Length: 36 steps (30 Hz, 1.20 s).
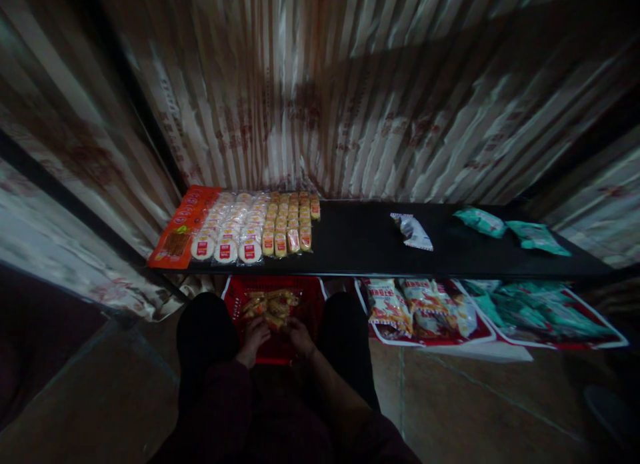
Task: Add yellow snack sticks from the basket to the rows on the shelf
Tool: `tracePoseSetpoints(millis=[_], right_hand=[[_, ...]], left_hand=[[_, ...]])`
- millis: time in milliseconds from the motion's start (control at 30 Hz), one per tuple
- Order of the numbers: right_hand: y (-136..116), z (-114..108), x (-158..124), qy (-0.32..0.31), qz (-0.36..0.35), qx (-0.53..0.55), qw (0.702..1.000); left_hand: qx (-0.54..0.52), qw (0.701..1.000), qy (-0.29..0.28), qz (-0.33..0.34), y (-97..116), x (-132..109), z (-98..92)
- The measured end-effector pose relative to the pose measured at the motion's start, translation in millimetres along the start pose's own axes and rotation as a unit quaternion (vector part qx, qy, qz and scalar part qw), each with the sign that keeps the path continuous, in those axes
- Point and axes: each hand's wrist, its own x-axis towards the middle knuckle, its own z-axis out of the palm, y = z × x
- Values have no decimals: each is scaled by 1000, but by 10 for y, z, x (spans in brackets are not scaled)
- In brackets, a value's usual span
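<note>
The left hand [257, 334] was at the near edge of the yellow packets [270, 303], which lay just ahead in the red basket [315, 304], long axes mixed; the right hand [300, 337] was equally close. Whether either gripped any, I couldn't tell.

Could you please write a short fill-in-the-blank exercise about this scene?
The flat orange plastic packet lies at the long black shelf's ____-hand end.
The bare left hand and bare right hand are inside a perforated plastic basket with ____ walls.
Shiny green plastic packets on that shelf number ____.
Missing words: left; red; two.
</note>
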Motion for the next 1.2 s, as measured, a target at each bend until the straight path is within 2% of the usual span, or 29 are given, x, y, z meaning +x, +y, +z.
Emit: tracePoseSetpoints(millis=[133,300,667,1200], right_hand=[[-22,42,-37,1,27,31,999],[-53,42,-59,-23,12,35,999],[42,62,-8,2,8,68,998],[48,17,37,-35,-24,20,999]], left_hand=[[-46,999,-12,12,38,-18,3],[-79,996,-25,13,78,-40,11],[-107,994,-17,24,76,15,17],[-120,992,-30,22,58,40,2]])
